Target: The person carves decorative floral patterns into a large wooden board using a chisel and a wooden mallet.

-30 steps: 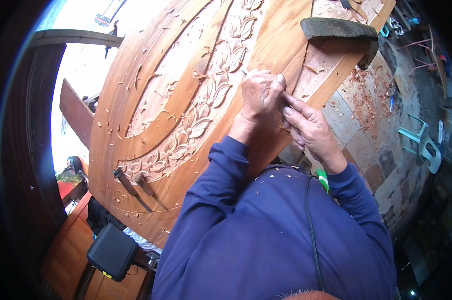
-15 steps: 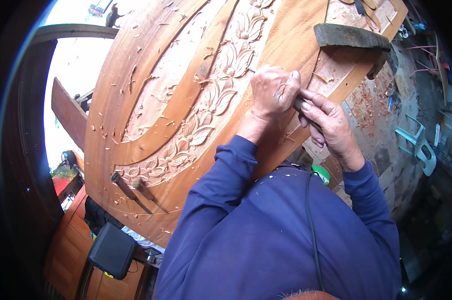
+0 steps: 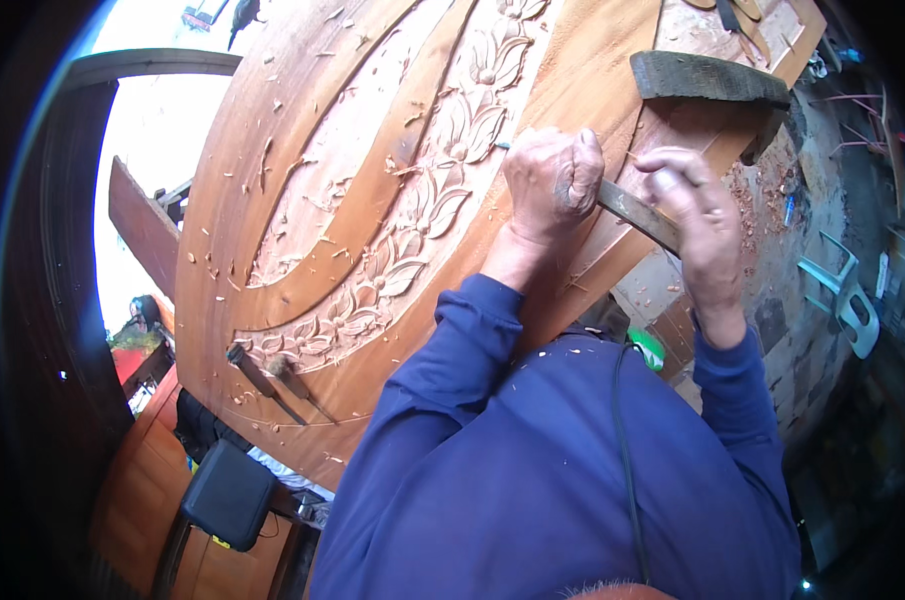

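Observation:
Curled round a chisel (image 3: 634, 212) is my left hand (image 3: 554, 185), low over a carved wooden panel (image 3: 362, 225) beside its band of leaf and flower relief (image 3: 424, 200). The blade's tip shows just left of my knuckles. My right hand (image 3: 704, 225) is at the handle's far end, fingers raised and loosely bent apart from the shaft; whether its palm touches the handle is unclear. Two more tools (image 3: 265, 384) lie on the panel's lower left among wood shavings (image 3: 402, 170). A weathered wooden block (image 3: 707, 78) rests at the upper right.
A black case (image 3: 227, 492) sits lower left beside wooden boards (image 3: 142, 495). A dark beam (image 3: 142, 62) crosses at upper left. On the right, a pale teal plastic chair (image 3: 850, 310) stands on a tiled floor (image 3: 782, 325) scattered with shavings.
Both hands shifted slightly rightward in the picture. My right hand has loosened from its wrap on the chisel, its fingers rising up and right, exposing more of the handle.

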A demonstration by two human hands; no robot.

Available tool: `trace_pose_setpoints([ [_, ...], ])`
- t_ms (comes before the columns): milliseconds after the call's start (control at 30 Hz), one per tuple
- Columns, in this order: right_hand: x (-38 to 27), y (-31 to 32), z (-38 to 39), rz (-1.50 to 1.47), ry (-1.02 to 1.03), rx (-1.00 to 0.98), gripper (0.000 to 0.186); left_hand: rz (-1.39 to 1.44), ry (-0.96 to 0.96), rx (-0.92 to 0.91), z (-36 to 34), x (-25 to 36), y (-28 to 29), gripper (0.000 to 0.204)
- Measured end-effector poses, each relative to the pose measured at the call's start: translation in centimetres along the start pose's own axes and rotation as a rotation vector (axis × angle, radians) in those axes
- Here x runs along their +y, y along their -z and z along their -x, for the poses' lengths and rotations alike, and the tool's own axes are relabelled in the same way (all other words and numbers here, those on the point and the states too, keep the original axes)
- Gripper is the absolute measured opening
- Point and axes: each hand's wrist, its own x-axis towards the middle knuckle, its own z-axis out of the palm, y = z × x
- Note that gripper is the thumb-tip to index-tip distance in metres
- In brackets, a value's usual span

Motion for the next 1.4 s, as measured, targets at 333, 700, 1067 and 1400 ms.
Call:
trace_pose_setpoints([
  [333,-1.2,-1.0,5.5,0.19,-0.1,-0.329,0.044,0.126,-0.25,-0.068,0.5,1.7,2.5,0.03],
  [700,-1.2,-4.3,5.4,-0.105,-0.394,-0.09,0.042,0.347,-0.033,-0.169,-0.7,-0.3,1.7,0.048],
  [1067,-0.3,-3.0,3.5,-0.116,-0.403,-0.108,0.042,0.305,-0.087,-0.11,-1.8,-0.4,1.0,0.036],
  [1400,0.1,-3.5,6.5,-0.11,-0.384,-0.075,0.042,0.139,-0.138,-0.188,0.4,0.4,1.6,0.041],
])
